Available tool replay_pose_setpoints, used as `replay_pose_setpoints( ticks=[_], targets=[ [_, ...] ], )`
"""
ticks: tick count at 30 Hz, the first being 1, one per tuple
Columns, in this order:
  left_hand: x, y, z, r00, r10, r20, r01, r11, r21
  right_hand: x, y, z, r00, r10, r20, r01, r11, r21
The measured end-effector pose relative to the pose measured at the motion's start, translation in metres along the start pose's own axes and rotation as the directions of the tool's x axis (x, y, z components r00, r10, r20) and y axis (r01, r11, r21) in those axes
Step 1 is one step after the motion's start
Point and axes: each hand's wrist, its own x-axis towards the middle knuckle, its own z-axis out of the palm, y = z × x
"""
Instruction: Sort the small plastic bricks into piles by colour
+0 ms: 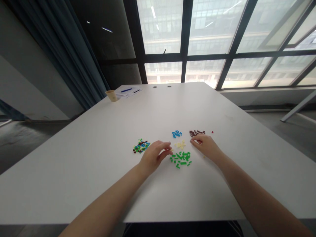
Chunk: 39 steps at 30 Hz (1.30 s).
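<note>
Small plastic building bricks lie on the white table in colour groups. My left hand (156,154) is between the mixed pile (141,146) and the green bricks (181,158). Its thumb and fingertips come together around a tiny cream brick (172,150). Beside them are the loose cream bricks (181,144). My right hand (205,144) rests just in front of the dark brown bricks (196,133), thumb and fingers pinched together. Whatever is in that pinch is too small to make out. The blue bricks (176,133) lie beyond the cream ones.
A single red brick (212,132) lies right of the brown group, and a small yellowish piece (204,157) sits under my right wrist. At the far left edge stand a paper cup (112,95) and papers (127,93) with pens on them. Windows rise behind the table.
</note>
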Motion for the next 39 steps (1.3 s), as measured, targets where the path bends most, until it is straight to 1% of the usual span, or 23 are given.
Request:
replay_pose_setpoints(
  ticks=[2,4,6,9,11,13,17,19,21,25,29,31,33,35,37,39],
  targets=[
    [0.0,0.0,0.0,0.999,0.052,-0.005,-0.052,0.999,-0.004,-0.001,-0.003,0.0,1.0,-0.006,0.003,0.006,1.0,0.0],
    [0.0,-0.001,0.0,0.998,0.07,-0.005,-0.07,0.997,-0.021,-0.001,-0.006,0.0,1.0,-0.018,0.001,0.018,1.0,0.006],
    [-0.001,-0.001,0.0,0.998,0.062,0.003,-0.061,0.997,-0.039,-0.002,-0.01,-0.001,0.999,-0.045,-0.019,0.045,0.999,0.022],
    [-0.003,-0.001,0.001,0.999,0.036,0.023,-0.035,0.998,-0.053,-0.004,-0.017,-0.001,0.987,-0.137,-0.081,0.143,0.987,0.068],
    [-0.004,-0.001,0.002,0.999,0.021,0.036,-0.019,0.998,-0.061,-0.006,-0.023,-0.001,0.966,-0.221,-0.136,0.236,0.966,0.104],
    [-0.004,-0.001,0.003,0.999,0.005,0.048,-0.002,0.998,-0.065,-0.009,-0.031,-0.001,0.933,-0.305,-0.19,0.332,0.935,0.129],
    [-0.004,-0.001,0.004,0.998,-0.012,0.06,0.016,0.997,-0.074,-0.016,-0.045,0.001,0.842,-0.464,-0.274,0.515,0.843,0.156],
    [-0.004,-0.001,0.005,0.998,-0.009,0.057,0.013,0.997,-0.078,-0.019,-0.05,0.003,0.812,-0.506,-0.291,0.563,0.81,0.164],
    [-0.004,-0.002,0.006,0.998,-0.005,0.056,0.01,0.997,-0.081,-0.021,-0.054,0.005,0.806,-0.516,-0.289,0.573,0.802,0.167],
    [-0.006,-0.001,0.007,0.997,-0.019,0.072,0.024,0.996,-0.083,-0.023,-0.06,0.009,0.812,-0.52,-0.263,0.568,0.809,0.153],
    [-0.005,0.0,0.008,0.995,-0.045,0.09,0.052,0.996,-0.075,-0.022,-0.061,0.011,0.81,-0.518,-0.276,0.569,0.808,0.152],
    [-0.004,-0.001,0.006,0.99,-0.077,0.116,0.083,0.995,-0.048,-0.019,-0.055,0.01,0.831,-0.473,-0.294,0.527,0.838,0.143],
    [-0.002,-0.004,0.002,0.98,-0.123,0.154,0.125,0.992,-0.004,-0.014,-0.044,0.008,0.881,-0.372,-0.292,0.416,0.903,0.104],
    [0.0,-0.011,-0.004,0.965,-0.209,0.156,0.207,0.978,0.027,-0.008,-0.03,0.007,0.94,-0.241,-0.241,0.257,0.966,0.035],
    [0.002,-0.021,-0.011,0.934,-0.346,0.09,0.346,0.938,0.021,-0.003,-0.017,0.008,0.978,-0.131,-0.162,0.127,0.991,-0.035],
    [0.003,-0.032,-0.017,0.87,-0.492,-0.023,0.492,0.871,-0.01,-0.001,-0.008,0.012,0.995,-0.042,-0.096,0.033,0.995,-0.094]
  ],
)
